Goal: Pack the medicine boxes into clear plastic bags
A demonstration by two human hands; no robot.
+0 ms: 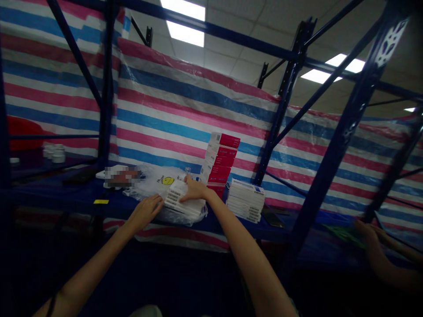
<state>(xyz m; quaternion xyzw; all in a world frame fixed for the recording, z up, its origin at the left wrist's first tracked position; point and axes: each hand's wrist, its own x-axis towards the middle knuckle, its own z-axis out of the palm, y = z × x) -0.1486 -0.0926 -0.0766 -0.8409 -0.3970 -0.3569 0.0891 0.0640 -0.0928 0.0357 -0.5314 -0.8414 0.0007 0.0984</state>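
On the blue shelf, my right hand is spread over a stack of small white boxes, thumb and fingers gripping it. The stack shows barcode labels on its near side and lies on a clear plastic bag printed with a yellow smiley. My left hand rests at the bag's near edge, left of the boxes, with its fingers stretched out and nothing held. Behind my right hand rises a tall pile of red-and-white boxes. Another stack of white boxes stands right of my right forearm.
A yellow strip lies on the shelf's left part. White jars stand near a red basin. A dark flat object lies right of the boxes. Blue rack posts rise nearby. At far right, another person's arms reach in.
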